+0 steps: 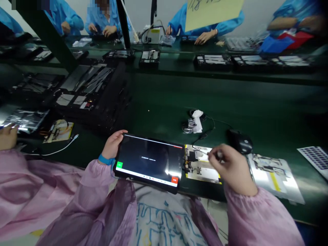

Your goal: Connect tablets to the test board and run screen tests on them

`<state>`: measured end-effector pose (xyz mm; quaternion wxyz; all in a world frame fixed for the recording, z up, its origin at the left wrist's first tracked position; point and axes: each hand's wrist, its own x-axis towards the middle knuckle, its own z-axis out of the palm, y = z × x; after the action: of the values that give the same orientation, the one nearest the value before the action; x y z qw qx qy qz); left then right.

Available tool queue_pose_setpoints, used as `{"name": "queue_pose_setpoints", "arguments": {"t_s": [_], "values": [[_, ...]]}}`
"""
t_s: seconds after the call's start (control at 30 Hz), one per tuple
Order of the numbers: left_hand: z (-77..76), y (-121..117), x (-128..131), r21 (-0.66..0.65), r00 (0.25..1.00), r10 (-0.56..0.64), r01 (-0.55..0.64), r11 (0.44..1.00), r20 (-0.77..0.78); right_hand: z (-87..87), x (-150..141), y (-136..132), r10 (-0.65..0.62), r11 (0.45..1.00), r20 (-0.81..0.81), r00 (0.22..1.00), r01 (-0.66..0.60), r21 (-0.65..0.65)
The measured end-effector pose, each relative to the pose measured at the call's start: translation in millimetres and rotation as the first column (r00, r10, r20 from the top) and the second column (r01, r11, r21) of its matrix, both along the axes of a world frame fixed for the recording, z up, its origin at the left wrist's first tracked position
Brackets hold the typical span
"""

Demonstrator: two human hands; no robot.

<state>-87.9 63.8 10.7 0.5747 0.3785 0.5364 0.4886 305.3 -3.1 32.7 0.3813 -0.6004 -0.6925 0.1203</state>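
Note:
My left hand (111, 147), with a blue band at the wrist, grips the left edge of a tablet (151, 160). The tablet's screen is lit, dark in the middle, with a green box at lower left and a red one at lower right. Over the opened panel (201, 167) just right of the tablet, my right hand (230, 165) is closed in a pinch. A thin, dark item seems to stick out from its fingers toward the panel, too small to name. That panel is silvery, yellow-edged, and carries circuit parts and a black cable.
Right of my hand lie a black mouse (240, 140), another silvery panel (276, 177) and a sheet of dark squares (316, 159). A small cabled device (189, 125) sits farther back. Black trays (102, 99) stack at left. A neighbour's hand (8, 136) is far left; several co-workers sit opposite.

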Motion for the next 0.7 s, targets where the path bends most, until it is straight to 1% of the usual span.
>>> {"name": "queue_pose_setpoints", "arguments": {"t_s": [0.03, 0.07, 0.1, 0.13, 0.17, 0.23, 0.3, 0.33, 0.4, 0.43, 0.47, 0.53, 0.57, 0.6, 0.63, 0.67, 0.7], "values": [[0.3, 1, 1, 0.001, 1.000, -0.005, 0.005, 1.000, 0.000, -4.1, 6, 4, -0.138, 0.990, -0.086, 0.987, 0.139, 0.004], [0.7, 1, 1, 0.003, 1.000, -0.006, 0.006, 1.000, 0.000, -9.4, 10, 6, -0.251, 0.967, -0.171, 0.953, 0.256, 0.008], [1.0, 2, 2, 0.006, 1.000, -0.004, 0.004, 1.000, 0.000, -15.6, 12, 8, -0.317, 0.944, -0.233, 0.919, 0.329, 0.013], [1.4, 2, 2, 0.007, 1.000, -0.001, 0.001, 1.000, 0.000, -22.7, 12, 7, -0.332, 0.938, -0.251, 0.909, 0.347, 0.018], [1.9, 3, 2, 0.006, 1.000, 0.001, -0.001, 1.000, 0.000, -30.5, 10, 5, -0.300, 0.950, -0.217, 0.929, 0.312, 0.023], [2.8, 3, 3, 0.000, 1.000, 0.007, -0.007, 1.000, 0.002, -47.4, 4, -3, -0.184, 0.983, -0.036, 0.982, 0.184, -0.006], [3.5, 3, 3, -0.007, 1.000, 0.013, -0.013, 1.000, 0.007, -63.6, -1, -12, -0.096, 0.991, 0.157, 0.983, 0.110, -0.081], [3.8, 2, 4, -0.010, 1.000, 0.014, -0.014, 1.000, 0.009, -70.1, -1, -15, -0.078, 0.987, 0.223, 0.972, 0.107, -0.119], [3.9, 2, 5, -0.010, 1.000, 0.022, -0.022, 1.000, 0.012, -75.9, 1, -17, -0.107, 0.973, 0.308, 0.945, 0.163, -0.162], [3.7, 1, 5, -0.008, 0.999, 0.029, -0.029, 1.000, 0.014, -74.0, 1, -16, -0.136, 0.968, 0.330, 0.934, 0.197, -0.158], [3.5, 1, 6, -0.007, 0.999, 0.037, -0.037, 0.999, 0.018, -68.5, 0, -16, -0.164, 0.966, 0.335, 0.928, 0.220, -0.138], [3.1, 0, 8, -0.007, 0.998, 0.046, -0.046, 0.999, 0.034, -47.9, -15, -17, -0.186, 0.976, 0.298, 0.936, 0.210, -0.051], [3.0, -1, 9, -0.005, 0.998, 0.046, -0.045, 0.999, 0.044, -34.4, -30, -19, -0.162, 0.986, 0.259, 0.952, 0.166, 0.006], [2.9, -1, 10, -0.001, 0.998, 0.044, -0.044, 0.999, 0.050, -20.5, -49, -24, -0.082, 0.996, 0.224, 0.971, 0.070, 0.061], [2.8, -2, 10, 0.006, 0.998, 0.040, -0.040, 0.999, 0.053, -7.4, -73, -30, 0.046, 0.993, 0.211, 0.976, -0.068, 0.098], [2.7, -2, 11, 0.014, 0.998, 0.037, -0.037, 0.999, 0.052, 3.5, -98, -36, 0.228, 0.964, 0.229, 0.946, -0.253, 0.086], [2.5, -3, 12, 0.021, 0.998, 0.032, -0.033, 0.999, 0.049, 11.3, -124, -43, 0.413, 0.900, 0.263, 0.872, -0.435, 0.030]]}}
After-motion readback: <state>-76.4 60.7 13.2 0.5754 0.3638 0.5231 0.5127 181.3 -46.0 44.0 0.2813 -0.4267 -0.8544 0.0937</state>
